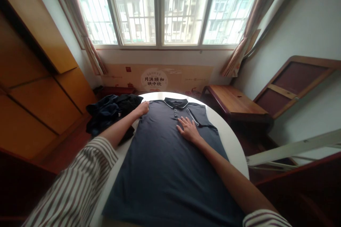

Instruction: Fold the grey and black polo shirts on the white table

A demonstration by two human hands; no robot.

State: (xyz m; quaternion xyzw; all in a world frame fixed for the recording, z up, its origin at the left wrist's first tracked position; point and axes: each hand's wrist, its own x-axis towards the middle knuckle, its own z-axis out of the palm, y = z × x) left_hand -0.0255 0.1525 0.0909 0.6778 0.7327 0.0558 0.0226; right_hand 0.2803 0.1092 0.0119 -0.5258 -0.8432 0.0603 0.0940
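Observation:
A dark grey polo shirt (pixel 165 163) lies spread on a white round table (pixel 237 149), its black collar (pixel 176 103) toward the window. One sleeve (pixel 193 116) with white-edged trim is folded inward over the chest on the right. My left hand (pixel 144 108) is closed at the shirt's left shoulder edge, its fingers gripping the fabric there. Flat on the chest, just below the button placket (pixel 176 112), rests my right hand (pixel 188 128) with its fingers spread. The left sleeve is not visible beyond my left hand.
A heap of dark clothes (pixel 113 111) sits at the table's left edge. To the right stand a wooden bench (pixel 234 99) and a leaning wooden panel (pixel 290 85). Orange-brown cabinets (pixel 34 106) line the left wall. A printed box panel (pixel 160 78) lies below the barred window (pixel 160 7).

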